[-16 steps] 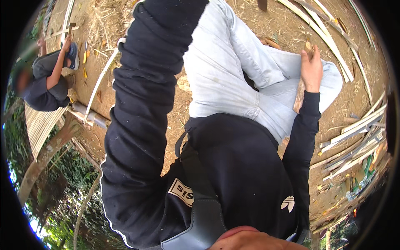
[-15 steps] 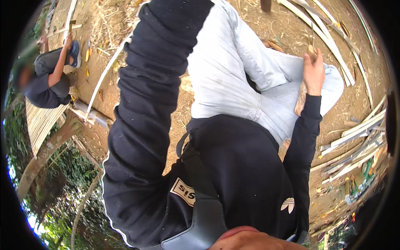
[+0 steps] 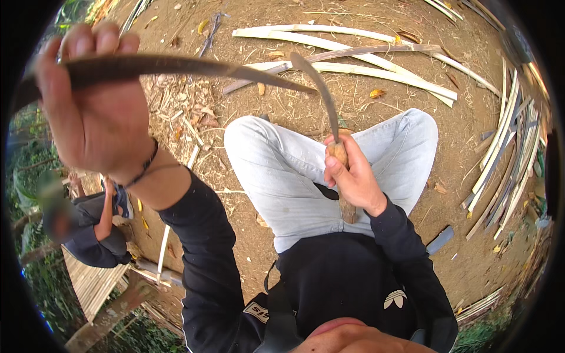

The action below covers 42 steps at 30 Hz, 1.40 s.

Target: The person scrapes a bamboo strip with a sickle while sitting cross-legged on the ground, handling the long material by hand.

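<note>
My left hand [image 3: 109,120] is raised at the left, close to the camera, its fingers curled round a long dark strip [image 3: 176,64] that looks like split bamboo. The strip points right and narrows toward its end; its other end runs out at the left edge. Over my lap, my right hand [image 3: 356,182] is closed on a curved knife [image 3: 325,97] by its wooden handle, whose butt shows below the hand. The dark blade points up and away, its tip bending left. Strip end and blade look close together; whether they touch I cannot tell.
Pale split bamboo strips [image 3: 353,69] lie crossed on the dirt beyond my knees. More strips [image 3: 506,159] are piled at the right. A short grey piece [image 3: 440,239] lies by my right elbow. Another person [image 3: 97,226] crouches at the left beside a slatted bamboo surface [image 3: 91,279].
My left hand, out of sight before, now shows at the left with the bamboo strip. My right hand has brought the knife from over my right knee to mid-lap. The view has turned too.
</note>
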### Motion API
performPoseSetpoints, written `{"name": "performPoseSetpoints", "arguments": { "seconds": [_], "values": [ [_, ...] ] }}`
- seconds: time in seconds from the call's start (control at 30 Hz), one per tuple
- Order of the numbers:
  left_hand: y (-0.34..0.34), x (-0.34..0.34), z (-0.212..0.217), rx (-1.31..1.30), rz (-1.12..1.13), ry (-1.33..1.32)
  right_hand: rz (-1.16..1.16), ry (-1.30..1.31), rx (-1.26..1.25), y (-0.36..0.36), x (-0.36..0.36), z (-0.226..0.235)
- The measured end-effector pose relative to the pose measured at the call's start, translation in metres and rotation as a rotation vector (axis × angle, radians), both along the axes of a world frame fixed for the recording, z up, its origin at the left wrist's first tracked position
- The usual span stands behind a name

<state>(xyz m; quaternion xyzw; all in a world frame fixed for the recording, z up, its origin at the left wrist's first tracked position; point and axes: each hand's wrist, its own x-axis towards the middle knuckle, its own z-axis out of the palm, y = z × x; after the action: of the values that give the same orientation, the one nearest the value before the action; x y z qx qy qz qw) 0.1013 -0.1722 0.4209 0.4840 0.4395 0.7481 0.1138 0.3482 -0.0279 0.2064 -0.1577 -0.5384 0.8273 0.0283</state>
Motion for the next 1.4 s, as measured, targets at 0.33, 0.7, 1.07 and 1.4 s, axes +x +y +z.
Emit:
{"name": "performPoseSetpoints", "arguments": {
  "seconds": [0.33,0.7,1.07,1.4],
  "values": [
    [-0.024,0.077,-0.035,0.097,0.171,0.125,0.166,0.190,0.315,-0.011,0.003,0.029],
    [-0.021,0.120,-0.060,0.288,0.278,0.194,0.348,0.304,0.218,0.000,0.007,0.019],
    [-0.007,0.121,-0.053,0.225,0.344,0.134,0.302,0.258,0.177,0.007,-0.005,0.002],
    [-0.016,0.135,-0.058,0.259,0.454,0.066,0.407,0.201,0.163,0.017,-0.017,0.004]
  ]
}}
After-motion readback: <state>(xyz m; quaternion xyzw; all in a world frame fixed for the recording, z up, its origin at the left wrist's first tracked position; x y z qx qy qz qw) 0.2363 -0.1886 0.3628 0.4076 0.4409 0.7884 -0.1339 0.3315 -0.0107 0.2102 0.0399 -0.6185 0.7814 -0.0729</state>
